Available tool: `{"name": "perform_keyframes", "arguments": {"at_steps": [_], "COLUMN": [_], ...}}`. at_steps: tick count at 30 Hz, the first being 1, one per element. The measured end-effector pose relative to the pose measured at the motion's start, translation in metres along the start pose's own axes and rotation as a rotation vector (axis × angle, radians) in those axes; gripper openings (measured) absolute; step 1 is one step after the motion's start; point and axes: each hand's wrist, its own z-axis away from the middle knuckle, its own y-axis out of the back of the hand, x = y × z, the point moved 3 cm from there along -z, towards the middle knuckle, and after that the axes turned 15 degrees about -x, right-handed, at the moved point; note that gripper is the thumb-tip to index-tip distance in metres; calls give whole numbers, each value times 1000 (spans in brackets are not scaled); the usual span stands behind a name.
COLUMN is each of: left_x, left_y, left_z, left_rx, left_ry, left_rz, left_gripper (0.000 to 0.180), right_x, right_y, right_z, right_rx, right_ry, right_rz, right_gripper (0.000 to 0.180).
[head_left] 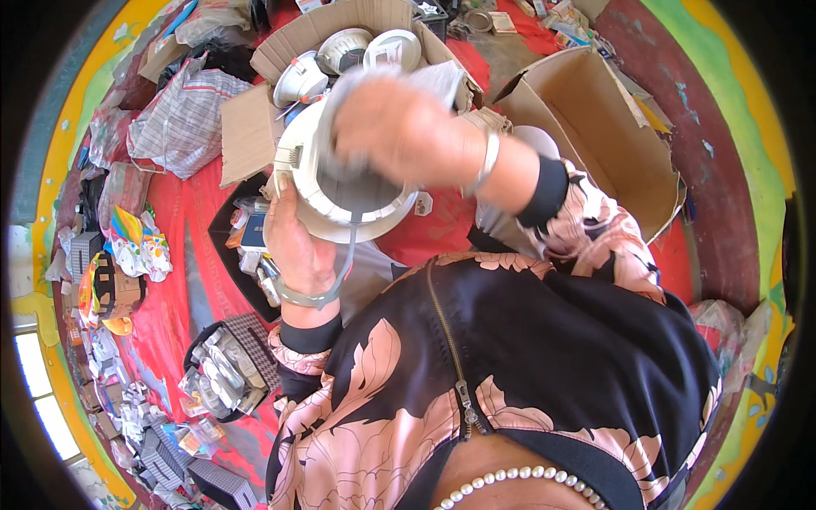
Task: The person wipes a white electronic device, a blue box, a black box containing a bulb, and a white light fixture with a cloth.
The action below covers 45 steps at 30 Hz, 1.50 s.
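Observation:
My left hand (299,246) grips a round white recessed downlight (296,144) by the near left side of its rim, with the fingers partly hidden beneath. The light is tilted, its wide ring turned up toward me. My right hand (398,127) is over the far side of the ring, smeared by motion. In it is a grey cloth (326,127), also blurred, pressed on or near the inside of the ring. A thin grey strip hangs from the ring to my left wrist.
Ahead, an open cardboard box (276,51) holds several similar white downlights (393,51). Another open carton (586,127) stands to the right. At left lie a plaid woven bag (191,115), a black box of small goods (223,225) and a houndstooth basket (255,340) on red sheeting (191,212).

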Motion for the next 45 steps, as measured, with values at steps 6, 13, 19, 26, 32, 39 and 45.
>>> {"name": "perform_keyframes", "arguments": {"at_steps": [6,13,19,26,32,39,45], "left_x": [-5,2,9,6,6,11,12], "left_y": [6,17,50,42,45,66,79], "left_z": [-2,0,13,9,18,10,21], "left_rx": [-14,-2,-95,-98,-112,180,-53], "left_ry": [-11,-39,-83,19,-79,-215,-327], "left_rz": [36,119,241,127,282,4,225], "left_gripper": [38,34,35,38,38,37,39], "right_x": [28,19,60,40,37,19,123], "right_y": [-1,9,83,20,7,-11,39], "right_z": [13,12,-2,-39,-23,28,87], "right_rx": [27,-205,182,-256,-589,-550,-94], "right_ry": [-163,-45,-475,-219,-272,-380,-657], "right_rz": [-9,39,-238,-32,65,-105,-1076], "right_gripper": [12,17,18,27,26,25,30]}}
